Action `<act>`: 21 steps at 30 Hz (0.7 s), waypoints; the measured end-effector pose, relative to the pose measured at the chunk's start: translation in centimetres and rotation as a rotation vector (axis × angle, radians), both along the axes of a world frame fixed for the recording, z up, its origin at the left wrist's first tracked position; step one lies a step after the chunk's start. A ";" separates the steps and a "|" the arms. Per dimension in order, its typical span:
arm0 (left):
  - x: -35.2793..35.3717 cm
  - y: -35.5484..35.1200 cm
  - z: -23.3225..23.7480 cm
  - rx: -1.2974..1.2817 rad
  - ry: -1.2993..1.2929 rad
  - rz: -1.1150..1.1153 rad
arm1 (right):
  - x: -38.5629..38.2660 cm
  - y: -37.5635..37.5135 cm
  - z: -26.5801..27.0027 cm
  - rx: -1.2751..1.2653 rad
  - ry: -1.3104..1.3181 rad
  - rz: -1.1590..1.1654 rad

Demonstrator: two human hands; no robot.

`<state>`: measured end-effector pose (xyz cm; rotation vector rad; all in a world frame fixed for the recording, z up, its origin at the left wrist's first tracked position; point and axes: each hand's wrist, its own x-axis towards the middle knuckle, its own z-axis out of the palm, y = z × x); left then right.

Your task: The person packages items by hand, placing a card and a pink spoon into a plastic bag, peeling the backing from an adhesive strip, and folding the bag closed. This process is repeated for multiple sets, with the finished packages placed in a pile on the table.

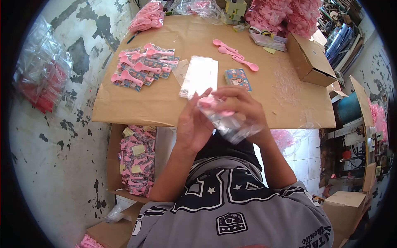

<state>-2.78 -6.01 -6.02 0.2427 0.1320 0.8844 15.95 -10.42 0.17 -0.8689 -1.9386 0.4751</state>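
Above the near table edge, my left hand (192, 126) and my right hand (245, 106) are together around a clear plastic bag (233, 131). A pink spoon (209, 102) shows at the bag's upper end, partly covered by my fingers; blur hides how far inside it lies. My left hand pinches the bag's upper end, while the fingers of my right hand curl over the spoon and bag. Just beyond lies a stack of clear bags (200, 78) with a white glare. Beside it is a stack of blue printed cards (238, 78). Several loose pink spoons (229, 51) rest farther back.
Packed spoons with cards (142, 66) form a pile on the table's left. Large bags of pink spoons (285, 16) and a cardboard box (310, 60) stand at the back right. Below the table on the left, an open box holds many packed spoons (137, 165).
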 end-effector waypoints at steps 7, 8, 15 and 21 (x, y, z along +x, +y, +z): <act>0.0 0.4 3.2 0.578 0.482 0.081 | 0.6 -0.7 -0.6 -0.329 0.369 -0.230; 0.0 0.3 3.7 0.556 0.449 0.016 | 0.7 -0.8 -0.9 -0.350 0.357 -0.217; 2.3 -0.5 3.8 0.537 0.714 0.154 | 1.4 -1.4 -1.4 -0.452 0.340 -0.258; 3.6 -1.1 4.3 0.743 0.904 0.328 | 2.7 -0.1 -0.8 0.261 0.083 -0.627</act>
